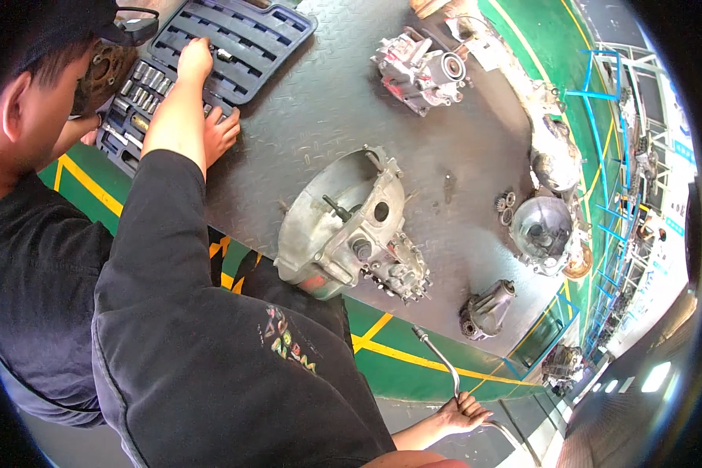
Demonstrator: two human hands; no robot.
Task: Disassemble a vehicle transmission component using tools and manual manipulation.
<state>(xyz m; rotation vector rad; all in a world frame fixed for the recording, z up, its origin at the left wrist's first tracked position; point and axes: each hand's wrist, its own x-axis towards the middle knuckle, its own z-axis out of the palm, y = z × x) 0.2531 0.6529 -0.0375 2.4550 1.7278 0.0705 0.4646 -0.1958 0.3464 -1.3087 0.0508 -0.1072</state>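
My left hand (pixel 196 61) is over the lid half of an open dark socket set case (pixel 292 30), fingers curled beside a small dark and chrome socket (pixel 224 54). Whether they grip it is hidden. Low on the right, my right hand (pixel 464 413) is closed around a cranked metal speed wrench (pixel 442 360), held out past the table's edge. Chrome sockets (pixel 148 86) fill the other half of the case. A co-worker's hand (pixel 222 136) shows just beyond my left forearm, by the case.
A large bell-shaped gearbox housing (pixel 304 226) stands on the metal table (pixel 460 156) before me. Beyond it are another gear unit (pixel 421 70), a round cover (pixel 542 234), small gears (pixel 505 207) and a cone-shaped housing (pixel 487 310). A co-worker (pixel 31 273) stands close at left.
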